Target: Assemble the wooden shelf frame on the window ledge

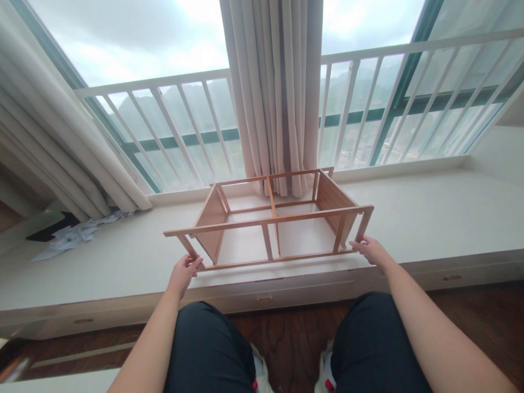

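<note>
A brown wooden rack frame (267,240) lies on its side on the white window ledge (413,218), its long rails running left to right. Solid panels close its two ends, and a thin divider stands near its middle. At the frame's near left corner, my left hand (185,273) is closed around the short end bar, thumb and fingers pinching it. My right hand (371,252) grips the matching bar at the near right corner, fingers wrapped on the wood. Both arms reach forward over my knees.
A beige curtain (274,93) hangs behind the frame and touches the ledge there. Another curtain (53,120) falls at the left, near crumpled white papers (77,234). White railing (360,103) guards the window. Drawers with small handles (265,299) line the ledge's front, above dark wooden floor (286,338).
</note>
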